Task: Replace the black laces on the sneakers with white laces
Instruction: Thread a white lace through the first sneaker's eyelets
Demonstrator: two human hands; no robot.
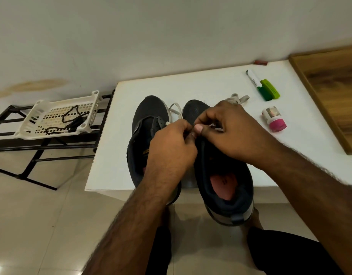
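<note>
A single wide-angle view is given, taken from the person's head and aimed forward and steeply down. The white table (pixel 210 84) is seen from close above its near edge, with both forearms entering from the bottom of the frame. The wall is caught along the top, the tiled floor (pixel 42 225) at lower left. Straight lines are bent towards the edges.

home interior, tiled floor (pixel 42 225), metal rack (pixel 22 147), white table (pixel 220 86), plain wall (pixel 131 36)
</note>
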